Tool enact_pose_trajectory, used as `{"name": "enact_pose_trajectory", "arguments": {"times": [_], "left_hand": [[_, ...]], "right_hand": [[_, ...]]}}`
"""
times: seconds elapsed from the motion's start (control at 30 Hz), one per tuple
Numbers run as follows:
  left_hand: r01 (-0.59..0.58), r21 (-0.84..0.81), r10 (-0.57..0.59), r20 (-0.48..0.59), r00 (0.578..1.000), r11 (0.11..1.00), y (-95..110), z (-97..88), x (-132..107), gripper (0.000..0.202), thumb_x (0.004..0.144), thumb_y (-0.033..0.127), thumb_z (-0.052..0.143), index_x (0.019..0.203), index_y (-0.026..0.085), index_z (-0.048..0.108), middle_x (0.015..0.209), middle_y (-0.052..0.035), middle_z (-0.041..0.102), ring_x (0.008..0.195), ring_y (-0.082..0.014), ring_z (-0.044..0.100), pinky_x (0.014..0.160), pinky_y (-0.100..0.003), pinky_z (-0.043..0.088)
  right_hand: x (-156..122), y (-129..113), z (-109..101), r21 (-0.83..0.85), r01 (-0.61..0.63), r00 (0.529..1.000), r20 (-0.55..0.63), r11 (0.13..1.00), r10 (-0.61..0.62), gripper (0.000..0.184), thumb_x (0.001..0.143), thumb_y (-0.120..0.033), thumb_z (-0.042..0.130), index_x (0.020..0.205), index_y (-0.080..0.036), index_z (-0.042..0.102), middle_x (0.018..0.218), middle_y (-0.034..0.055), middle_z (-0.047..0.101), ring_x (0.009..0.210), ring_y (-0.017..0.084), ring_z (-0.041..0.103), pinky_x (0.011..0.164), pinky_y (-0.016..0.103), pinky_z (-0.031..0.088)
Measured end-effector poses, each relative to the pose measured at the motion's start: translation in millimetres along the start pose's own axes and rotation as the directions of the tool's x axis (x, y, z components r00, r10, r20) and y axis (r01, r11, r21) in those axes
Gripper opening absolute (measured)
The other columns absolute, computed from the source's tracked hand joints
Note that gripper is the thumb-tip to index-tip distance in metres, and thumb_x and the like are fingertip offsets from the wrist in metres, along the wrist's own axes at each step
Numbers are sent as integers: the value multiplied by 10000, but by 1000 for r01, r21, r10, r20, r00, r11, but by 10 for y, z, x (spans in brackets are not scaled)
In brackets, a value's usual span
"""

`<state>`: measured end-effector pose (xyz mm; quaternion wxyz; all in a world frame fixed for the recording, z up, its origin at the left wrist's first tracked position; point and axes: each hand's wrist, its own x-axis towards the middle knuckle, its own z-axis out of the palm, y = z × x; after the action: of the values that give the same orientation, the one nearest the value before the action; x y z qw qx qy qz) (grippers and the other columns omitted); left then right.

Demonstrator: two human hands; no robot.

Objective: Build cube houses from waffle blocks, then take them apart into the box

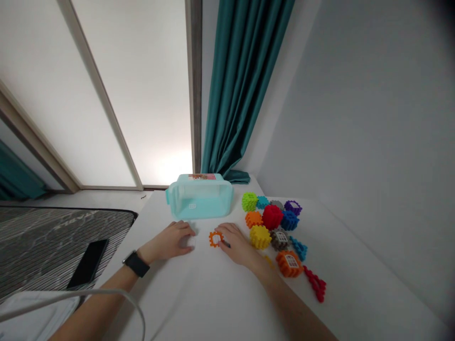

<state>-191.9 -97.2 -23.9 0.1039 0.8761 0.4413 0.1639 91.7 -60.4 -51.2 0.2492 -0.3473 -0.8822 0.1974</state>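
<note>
Orange ring (215, 238) lies on the table (213, 293), near the blue box (199, 198). The right hand (236, 245) touches its edge with curled fingertips; whether they pinch it cannot be told. The left hand (175, 239) rests palm down nearby, fingers loose and holding nothing. Blocks (272, 217) cluster to the right.

Nothing legible, white stickers on grey block (280, 238) and orange block (289, 263) right of the right hand (236, 244), print unreadable

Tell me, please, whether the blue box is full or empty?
Empty, as far as shows: nothing coloured shows through the translucent box, and the blocks lie outside it on the table.
</note>
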Motion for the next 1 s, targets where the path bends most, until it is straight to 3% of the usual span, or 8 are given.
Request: {"name": "enact_pose_trajectory", "arguments": {"times": [0.2, 0.4, 0.67, 0.83, 1.0], "left_hand": [[15, 35, -14, -9, 1000, 999, -38, 65, 16, 229, 792, 271, 723, 1013, 243, 667, 1014, -47, 650, 988, -238, 607, 863, -337, 467], [21, 83, -20, -8, 1000, 996, 69, 94, 162, 201, 842, 294, 676, 1034, 237, 663, 1014, -55, 651, 995, -249, 597, 842, -354, 445], [17, -17, -18, -50, 999, 1000, 258, 109, 366, 349, 848, 342, 681, 1177, 245, 617, 1127, -64, 660, 1075, -266, 593, 912, -391, 438], [4, -90, -16, -133, 991, 996, 290, 148, 473, 422, 846, 318, 683, 1246, 244, 569, 1167, -70, 648, 1095, -259, 595, 937, -403, 440], [-25, -133, -10, -252, 968, 991, 323, 244, 472, 474, 854, 337, 687, 1291, 237, 533, 1205, -90, 628, 1120, -260, 585, 956, -412, 449]], "right_hand": [[-25, 54, 13, -17, -14, 997, 70, 1000, 15, 524, 837, -173, 672, 1338, -242, 537, 1323, 84, 626, 1236, 274, 550, 1050, 446, 449], [-41, 44, 23, -90, 10, 999, 54, 996, -5, 489, 848, -200, 673, 1320, -230, 550, 1277, 86, 654, 1194, 274, 574, 1012, 439, 469], [-45, -83, 3, -169, 14, 991, -126, 985, -35, 433, 821, -175, 668, 1243, -209, 572, 1167, 94, 678, 1090, 287, 601, 956, 473, 498], [-52, -76, -30, -109, 36, 950, -306, 993, -68, 474, 822, -137, 633, 1281, -213, 541, 1224, 106, 643, 1155, 277, 570, 1006, 476, 494], [-109, -116, -38, -112, 67, 927, -359, 991, -103, 508, 833, -126, 605, 1326, -220, 523, 1249, 113, 622, 1170, 276, 565, 1022, 491, 498]]}}
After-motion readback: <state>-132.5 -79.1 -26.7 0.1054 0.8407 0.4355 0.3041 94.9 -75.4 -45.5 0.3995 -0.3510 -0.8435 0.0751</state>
